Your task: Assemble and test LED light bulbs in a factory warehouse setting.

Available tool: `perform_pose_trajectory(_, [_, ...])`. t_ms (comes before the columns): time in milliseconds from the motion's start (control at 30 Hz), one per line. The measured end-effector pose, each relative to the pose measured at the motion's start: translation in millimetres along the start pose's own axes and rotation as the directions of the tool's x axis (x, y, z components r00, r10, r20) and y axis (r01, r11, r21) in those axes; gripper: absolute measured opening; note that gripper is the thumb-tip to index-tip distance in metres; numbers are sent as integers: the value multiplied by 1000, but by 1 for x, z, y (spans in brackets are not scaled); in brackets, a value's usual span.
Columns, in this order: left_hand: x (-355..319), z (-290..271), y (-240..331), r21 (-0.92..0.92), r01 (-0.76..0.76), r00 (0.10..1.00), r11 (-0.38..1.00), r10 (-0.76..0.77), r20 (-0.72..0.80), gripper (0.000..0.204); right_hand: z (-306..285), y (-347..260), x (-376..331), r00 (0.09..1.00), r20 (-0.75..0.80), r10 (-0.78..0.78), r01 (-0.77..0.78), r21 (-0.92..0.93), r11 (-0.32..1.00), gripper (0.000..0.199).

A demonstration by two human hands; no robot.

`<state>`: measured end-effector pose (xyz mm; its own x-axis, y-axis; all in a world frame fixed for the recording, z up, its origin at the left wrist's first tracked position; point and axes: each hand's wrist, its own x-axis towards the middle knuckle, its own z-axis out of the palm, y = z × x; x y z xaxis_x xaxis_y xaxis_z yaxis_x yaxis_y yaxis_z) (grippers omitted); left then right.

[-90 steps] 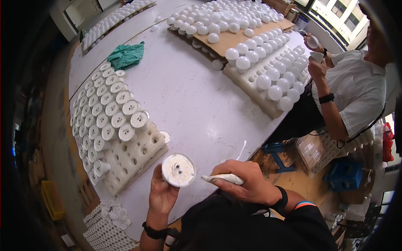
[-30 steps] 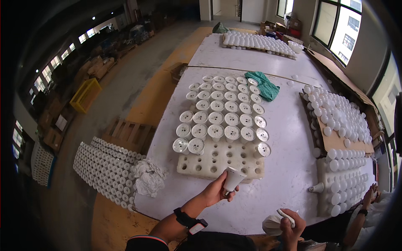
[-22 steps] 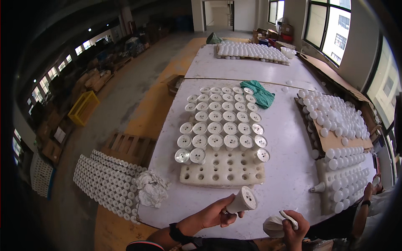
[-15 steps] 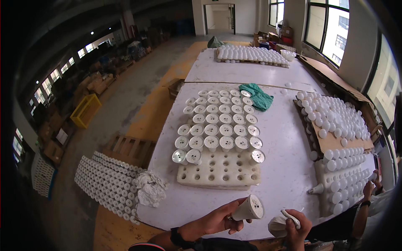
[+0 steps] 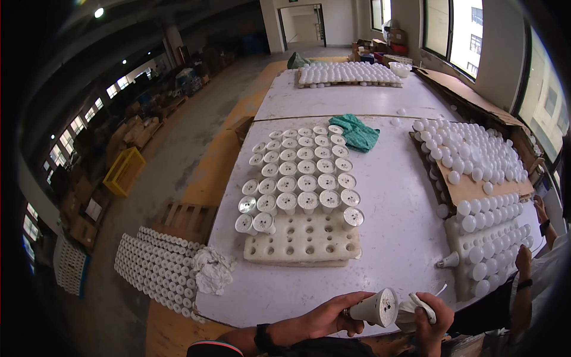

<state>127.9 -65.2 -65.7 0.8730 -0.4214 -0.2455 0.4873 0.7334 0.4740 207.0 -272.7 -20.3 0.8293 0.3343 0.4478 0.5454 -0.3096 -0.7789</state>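
Near the table's front edge my left hand (image 5: 332, 317) grips a light bulb body (image 5: 381, 307), a white cone with a round, speckled white disc in its wide end. It lies tilted, the disc facing right. Close beside the disc, my right hand (image 5: 435, 321) is closed round a bunched white cloth (image 5: 408, 314), and a thin white strip sticks up from it. Whether cloth and bulb body touch is hard to tell. Farther in, similar bulb bodies (image 5: 308, 201) stand upright in rows in a cream foam tray (image 5: 302, 257), whose front holes hold nothing.
A green cloth (image 5: 358, 134) lies behind the tray. To the right are white bulb domes (image 5: 461, 156) on cardboard and another foam tray (image 5: 461, 279) of bulbs, with a co-worker's hand (image 5: 523, 259) beside it. At left sit a crumpled white cloth (image 5: 213, 271) and stacked bulb parts (image 5: 157, 268).
The view has shifted slightly. My left hand has carried the bulb body right, bringing its disc close to the cloth in my right hand. A white strip now shows above that cloth.
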Motion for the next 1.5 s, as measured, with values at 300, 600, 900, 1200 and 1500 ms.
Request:
perform_pose_trajectory(300, [3, 10, -3, -17, 61, 996, 998, -62, -72, 48, -7, -5, 5, 992, 81, -94, 95, -2, 996, 26])
perform_pose_trajectory(600, [16, 21, -7, -98, 110, 980, 989, -125, -158, 46, -16, 11, -1, 954, 130, -269, 282, -94, 955, 46])
perform_pose_trajectory(900, [26, 23, -8, -5, 164, 973, 986, -163, -166, 49, -24, 20, -5, 949, 174, -264, 287, -127, 949, 48])
perform_pose_trajectory(1200, [29, 22, -8, 122, 166, 975, 979, -144, -171, 53, -28, 21, -6, 945, 188, -266, 298, -171, 939, 46])
perform_pose_trajectory(1500, [28, 29, -8, 205, -77, 976, 976, 116, -184, 40, -32, 24, -6, 947, 224, -230, 274, -191, 942, 34])
